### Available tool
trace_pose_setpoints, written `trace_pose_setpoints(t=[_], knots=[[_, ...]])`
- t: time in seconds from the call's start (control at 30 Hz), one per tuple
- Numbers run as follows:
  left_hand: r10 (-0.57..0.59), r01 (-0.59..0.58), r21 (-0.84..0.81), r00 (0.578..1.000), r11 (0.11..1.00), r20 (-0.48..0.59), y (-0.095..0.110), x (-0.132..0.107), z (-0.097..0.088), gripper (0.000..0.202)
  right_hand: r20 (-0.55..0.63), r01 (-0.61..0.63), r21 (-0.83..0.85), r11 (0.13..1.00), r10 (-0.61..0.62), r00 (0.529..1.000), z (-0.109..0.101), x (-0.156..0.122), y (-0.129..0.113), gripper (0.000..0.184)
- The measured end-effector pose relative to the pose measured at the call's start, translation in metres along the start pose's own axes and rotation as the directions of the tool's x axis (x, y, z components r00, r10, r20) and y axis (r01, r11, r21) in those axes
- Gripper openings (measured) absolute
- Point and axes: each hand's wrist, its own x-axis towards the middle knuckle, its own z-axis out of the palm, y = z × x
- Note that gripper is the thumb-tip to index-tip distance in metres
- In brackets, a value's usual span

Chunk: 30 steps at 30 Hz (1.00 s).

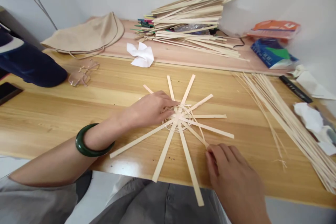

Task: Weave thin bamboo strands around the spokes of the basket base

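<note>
Flat pale strips cross like spokes in a star-shaped woven base (pixel 178 115) on the wooden table, with thin strands wound in rings round the middle. My left hand (pixel 154 108) reaches over the base's left side, its index finger and thumb holding the weave down near the centre. A dark green bangle (pixel 88 140) circles that wrist. Lower right, my right hand (pixel 233 178) has its fingers closed on a thin strand (pixel 201 129) that curves out from the rings. The tip of one spoke ends at the same fingertips, so whether they touch it too is unclear.
Long thin strips (pixel 286 115) lie along the right, beside a black marker (pixel 295 89). Behind sit a pile of flat strips (pixel 189 17), a crumpled tissue (pixel 141 55), a fabric hat (pixel 86 35) and blue packaging (pixel 273 53). Glasses (pixel 82 73) and a dark blue object (pixel 34 63) are left.
</note>
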Motion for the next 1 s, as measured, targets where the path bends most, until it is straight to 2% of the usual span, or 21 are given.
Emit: trace_pose_setpoints(t=[0.2,0.33,0.47,0.6,0.73,0.87,1.0], knots=[[0.078,-0.076,-0.078,0.996,0.994,0.03,-0.01,-0.001,-0.007,0.031,-0.053,0.017,-0.092,0.996,-0.022,0.998,0.007,0.013,0.029,0.019],[0.049,-0.055,-0.159,0.998,0.986,-0.036,-0.02,0.002,0.001,0.03,-0.057,0.054,-0.118,0.991,-0.061,0.996,0.009,0.019,0.039,0.021],[0.086,-0.113,-0.26,0.99,0.959,-0.111,-0.033,0.005,0.008,0.026,-0.05,0.088,-0.09,0.992,-0.093,0.994,0.012,0.022,0.047,0.02],[0.126,-0.137,-0.198,0.99,0.971,-0.07,-0.041,0.007,0.008,0.037,-0.031,0.081,-0.035,0.996,-0.082,0.996,0.014,0.023,0.054,0.022],[0.156,-0.157,-0.162,0.988,0.974,-0.019,-0.044,0.009,0.006,0.038,-0.038,0.107,-0.025,0.994,-0.108,0.993,0.012,0.027,0.057,0.025],[0.205,-0.205,-0.154,0.979,0.967,-0.015,-0.048,0.01,0.005,0.035,-0.027,0.11,-0.005,0.994,-0.11,0.994,0.009,0.029,0.058,0.026],[0.243,-0.244,-0.043,0.97,0.969,-0.032,-0.041,0.009,0.002,0.025,-0.02,0.111,0.021,0.994,-0.11,0.994,0.008,0.029,0.058,0.025]])
